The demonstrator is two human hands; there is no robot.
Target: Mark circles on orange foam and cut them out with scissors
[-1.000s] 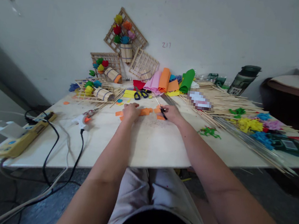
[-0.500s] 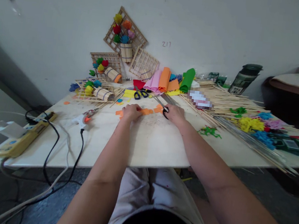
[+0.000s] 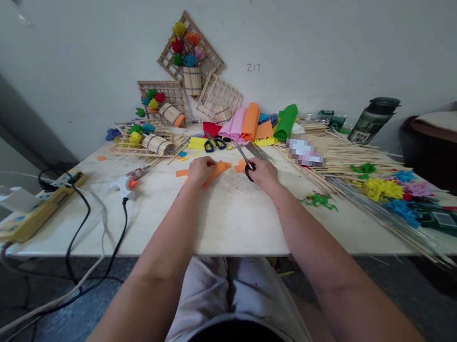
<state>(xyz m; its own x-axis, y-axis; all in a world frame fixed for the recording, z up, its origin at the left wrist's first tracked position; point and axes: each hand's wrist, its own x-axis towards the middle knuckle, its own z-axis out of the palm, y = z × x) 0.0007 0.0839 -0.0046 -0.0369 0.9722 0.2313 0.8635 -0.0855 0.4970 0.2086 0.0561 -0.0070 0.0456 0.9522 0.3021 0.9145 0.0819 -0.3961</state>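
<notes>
My left hand pinches an orange strip near the middle of the table, and the strip slants up to the right from the fingers. Another orange piece lies just left of that hand. My right hand is closed round the black handles of a pair of scissors, whose blades point away towards the back left. Beside the scissors is a smaller orange piece. Behind my hands rests a second pair of scissors with dark handles, next to a yellow sheet.
Stick lattices with felt flowers lean at the back left. Felt rolls stand behind my hands. Wooden sticks and a dark bottle are at the right. A glue gun and power strip lie left.
My left hand has lifted and turned the orange strip, which lay flatter before. My right hand has shifted slightly left with the scissors.
</notes>
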